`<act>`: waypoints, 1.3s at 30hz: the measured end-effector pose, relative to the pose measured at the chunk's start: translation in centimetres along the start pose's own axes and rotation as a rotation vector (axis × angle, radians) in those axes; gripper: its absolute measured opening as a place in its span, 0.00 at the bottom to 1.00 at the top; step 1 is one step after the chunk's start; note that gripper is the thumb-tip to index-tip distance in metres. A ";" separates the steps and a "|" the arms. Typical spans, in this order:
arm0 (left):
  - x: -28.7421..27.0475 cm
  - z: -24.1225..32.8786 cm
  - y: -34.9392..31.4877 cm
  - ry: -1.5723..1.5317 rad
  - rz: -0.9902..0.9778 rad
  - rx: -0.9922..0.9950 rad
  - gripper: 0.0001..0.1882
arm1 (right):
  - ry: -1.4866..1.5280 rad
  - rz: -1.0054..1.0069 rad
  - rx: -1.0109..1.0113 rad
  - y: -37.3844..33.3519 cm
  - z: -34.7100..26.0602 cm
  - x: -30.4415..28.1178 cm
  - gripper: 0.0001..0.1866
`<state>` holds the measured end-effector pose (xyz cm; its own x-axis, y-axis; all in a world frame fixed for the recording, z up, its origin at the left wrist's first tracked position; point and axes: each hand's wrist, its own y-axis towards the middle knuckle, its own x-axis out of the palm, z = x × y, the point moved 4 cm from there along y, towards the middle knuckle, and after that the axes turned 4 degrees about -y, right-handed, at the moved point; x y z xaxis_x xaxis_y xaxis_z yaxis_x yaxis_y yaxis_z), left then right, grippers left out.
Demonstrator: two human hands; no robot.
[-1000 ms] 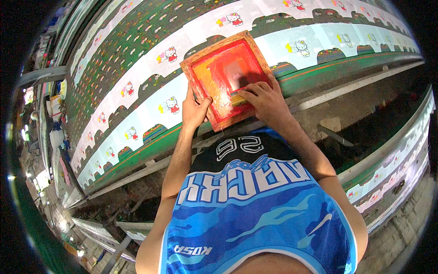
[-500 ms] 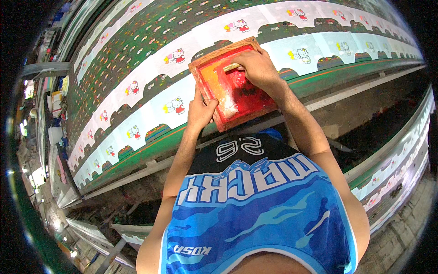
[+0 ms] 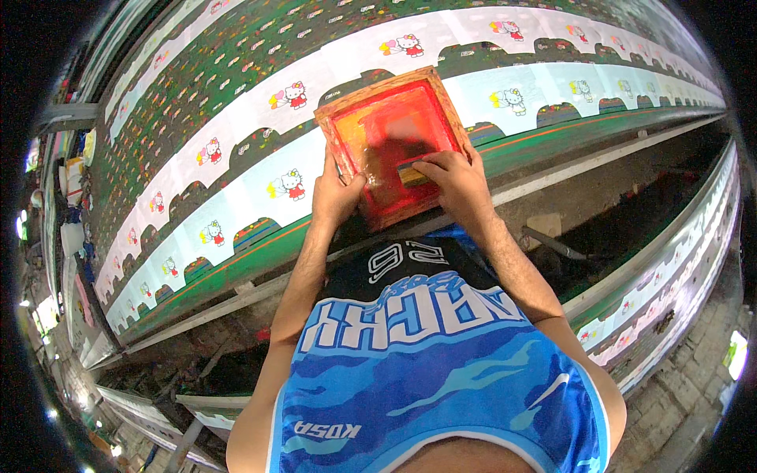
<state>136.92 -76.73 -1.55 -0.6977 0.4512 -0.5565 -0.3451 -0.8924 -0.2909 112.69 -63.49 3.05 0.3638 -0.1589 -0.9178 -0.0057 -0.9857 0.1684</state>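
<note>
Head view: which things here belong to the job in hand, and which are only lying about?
In the job, apparently:
wooden frame, in left hand
squeegee-like tool, in right hand
printed pale sheets
green table

Apparently lying about:
pale flat piece beyond the table's edge
perhaps the grey bar beside it

A sleeveless jersey (image 3: 449, 386) is worn — wavy blues, black below, white lettering (image 3: 410, 322) and trim (image 3: 276, 430).

Left hand (image 3: 337, 197) partly hidden under wooden frame (image 3: 377, 91)

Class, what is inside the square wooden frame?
Red and orange paint, plus a flat, yellowish tool partly hidden by the right hand. Whatever lies beneath the paint is covered.
</note>
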 end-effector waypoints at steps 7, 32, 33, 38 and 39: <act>2.0 2.3 0.1 -0.091 0.070 0.050 0.59 | -0.005 0.016 -0.046 0.1 2.9 -1.4 0.29; 20.6 17.3 5.2 -0.166 0.009 -0.063 0.53 | -0.023 0.009 -0.057 -4.0 24.6 -10.0 0.24; 20.5 17.3 5.3 -0.156 0.012 -0.049 0.53 | 0.006 -0.029 -0.063 -3.7 24.8 -10.3 0.24; 20.5 15.7 5.7 -0.103 0.051 0.011 0.54 | 0.080 -0.083 -0.067 1.5 27.1 -9.0 0.21; 20.4 16.5 5.5 -0.111 0.024 -0.019 0.56 | 0.094 -0.061 -0.049 3.2 26.8 -9.5 0.20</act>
<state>110.48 -72.57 -1.68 -0.7716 0.4244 -0.4739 -0.3157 -0.9022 -0.2938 84.25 -66.67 2.71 0.4481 -0.0903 -0.8894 0.0643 -0.9891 0.1328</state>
